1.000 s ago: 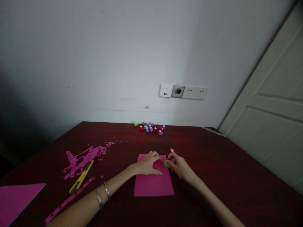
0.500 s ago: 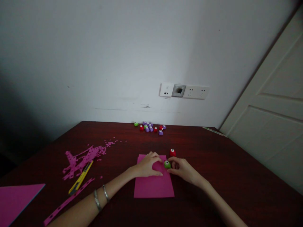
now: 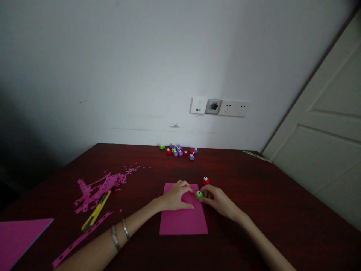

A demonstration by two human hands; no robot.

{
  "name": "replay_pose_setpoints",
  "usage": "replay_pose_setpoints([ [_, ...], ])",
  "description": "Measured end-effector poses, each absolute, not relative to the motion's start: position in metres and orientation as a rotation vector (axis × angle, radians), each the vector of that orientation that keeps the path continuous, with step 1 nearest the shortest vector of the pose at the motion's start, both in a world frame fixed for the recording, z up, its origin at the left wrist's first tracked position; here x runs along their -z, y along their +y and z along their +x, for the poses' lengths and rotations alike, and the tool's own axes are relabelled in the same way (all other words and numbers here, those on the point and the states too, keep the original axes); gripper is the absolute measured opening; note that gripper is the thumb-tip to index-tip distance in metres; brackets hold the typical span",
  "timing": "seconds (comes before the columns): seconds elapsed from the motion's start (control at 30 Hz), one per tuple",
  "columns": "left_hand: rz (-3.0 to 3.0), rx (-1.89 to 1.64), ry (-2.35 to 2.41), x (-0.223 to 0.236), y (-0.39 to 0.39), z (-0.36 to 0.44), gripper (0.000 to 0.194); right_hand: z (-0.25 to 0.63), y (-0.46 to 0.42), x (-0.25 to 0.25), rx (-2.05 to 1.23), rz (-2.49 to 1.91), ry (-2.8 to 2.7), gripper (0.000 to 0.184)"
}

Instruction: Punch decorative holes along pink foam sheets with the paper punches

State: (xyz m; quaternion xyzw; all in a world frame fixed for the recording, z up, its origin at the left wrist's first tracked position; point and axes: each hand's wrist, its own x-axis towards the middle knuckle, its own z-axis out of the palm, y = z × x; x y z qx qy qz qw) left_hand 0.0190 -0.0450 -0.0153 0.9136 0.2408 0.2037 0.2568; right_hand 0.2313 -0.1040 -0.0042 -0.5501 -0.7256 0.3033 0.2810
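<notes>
A pink sheet of paper (image 3: 183,223) lies in front of me, with another pink edge showing at its far side. My left hand (image 3: 177,196) rests on the paper, thumb and fingers apart, holding nothing. At the sheet's right edge, a small green craft punch (image 3: 199,195) with a white and black top is between the thumb and fingers of my right hand (image 3: 214,198). Whether the paper's edge is inside the punch, I cannot make out. Just beyond my right hand stands a red craft punch (image 3: 205,181).
More craft punches (image 3: 179,153), purple, red and green, stand near the wall. To the left lie pink paper scraps (image 3: 108,184), a yellow utility knife (image 3: 96,211), a punched pink strip (image 3: 81,239) and a larger pink sheet (image 3: 22,241). Sockets (image 3: 232,108) are on the wall.
Both hands keep nearly the same place. The fingers of my right hand have shifted slightly around the green punch; the view has tilted very slightly.
</notes>
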Motion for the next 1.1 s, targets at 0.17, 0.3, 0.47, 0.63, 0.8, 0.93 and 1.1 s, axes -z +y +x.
replay_pose_setpoints([
  [0.17,2.481,-0.548,0.658,0.015,-0.045,0.019,0.049,0.232,-0.106,-0.001,-0.787,-1.494,-2.004,0.012],
  [0.3,2.473,-0.548,0.653,0.017,-0.044,0.019,0.049,0.235,-0.107,-0.006,-0.766,-1.468,-2.024,0.011],
  [0.47,2.45,-0.544,0.651,0.015,-0.045,0.018,0.047,0.241,-0.107,-0.013,-0.775,-1.484,-2.038,0.012],
  [0.63,2.45,-0.538,0.635,0.013,-0.046,0.018,0.047,0.251,-0.107,-0.018,-0.85,-1.538,-1.994,0.015],
  [0.8,2.459,-0.536,0.64,0.013,-0.046,0.018,0.046,0.269,-0.107,-0.019,-0.922,-1.654,-1.922,0.02],
  [0.93,2.453,-0.519,0.647,0.012,-0.046,0.018,0.046,0.286,-0.103,-0.016,-0.864,-1.731,-1.889,0.023],
  [1.1,2.453,-0.506,0.65,0.011,-0.047,0.017,0.047,0.294,-0.1,-0.008,-0.876,-1.751,-1.848,0.027],
])
